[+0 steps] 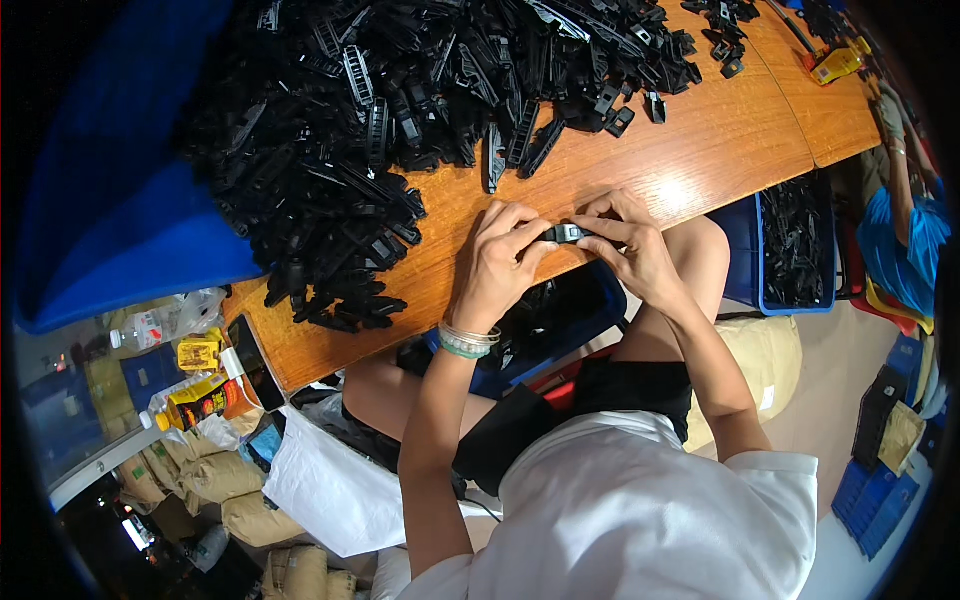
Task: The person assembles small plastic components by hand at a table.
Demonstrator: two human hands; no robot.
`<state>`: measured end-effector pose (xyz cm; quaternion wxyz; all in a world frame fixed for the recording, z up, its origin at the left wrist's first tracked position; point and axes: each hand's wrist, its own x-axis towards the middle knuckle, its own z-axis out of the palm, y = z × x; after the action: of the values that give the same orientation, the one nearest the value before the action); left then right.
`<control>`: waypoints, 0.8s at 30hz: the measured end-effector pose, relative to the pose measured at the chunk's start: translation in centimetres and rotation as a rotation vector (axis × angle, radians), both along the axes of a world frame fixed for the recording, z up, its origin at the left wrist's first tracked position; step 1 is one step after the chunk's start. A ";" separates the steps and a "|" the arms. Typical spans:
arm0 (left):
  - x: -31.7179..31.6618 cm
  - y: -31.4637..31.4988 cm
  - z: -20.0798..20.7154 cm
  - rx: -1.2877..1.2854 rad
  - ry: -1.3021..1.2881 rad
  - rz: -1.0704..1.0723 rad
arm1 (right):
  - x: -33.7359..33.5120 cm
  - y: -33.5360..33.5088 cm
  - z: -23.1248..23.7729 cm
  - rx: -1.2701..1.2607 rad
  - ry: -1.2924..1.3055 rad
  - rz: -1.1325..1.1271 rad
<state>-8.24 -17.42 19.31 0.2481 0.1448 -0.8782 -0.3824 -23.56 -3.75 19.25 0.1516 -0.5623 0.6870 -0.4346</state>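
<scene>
Over the near edge of the wooden table, a small black plastic part (568,233) is pinched between both my hands. My left hand (503,250), with bracelets on its wrist, grips the part's left end between thumb and fingers. On the other end, the thumb and fingers of my right hand (632,245) are closed. The part's ends are hidden by my fingertips. Just beyond my hands lies a large heap of black plastic parts (400,110), many of them long and ribbed.
A blue bin (610,312) sits below the table edge by my legs; another blue bin (765,255) with black parts stands to the right. Bottles and a phone-like dark slab (257,365) are at the left. A co-worker's gloved hand (888,115) is at the far right.
</scene>
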 end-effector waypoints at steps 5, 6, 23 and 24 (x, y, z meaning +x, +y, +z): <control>-0.4 -1.1 1.6 0.202 -0.061 -0.029 | -1.1 0.2 0.3 -0.011 -0.268 0.100; -1.1 -1.3 1.5 0.196 -0.062 -0.023 | -1.9 -0.9 -0.1 -0.098 -0.094 -0.021; -2.5 -0.8 -0.7 -0.272 0.061 0.127 | -3.4 -1.5 -2.2 -0.140 -0.517 -0.434; -2.4 -0.8 -0.7 -0.213 0.050 0.155 | -3.1 -1.5 -1.9 -0.141 -0.515 -0.433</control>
<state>-10.67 -18.25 18.66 0.3128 0.1756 -0.8936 -0.2699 -26.65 -5.23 17.40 0.1849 -0.2843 0.6979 -0.6308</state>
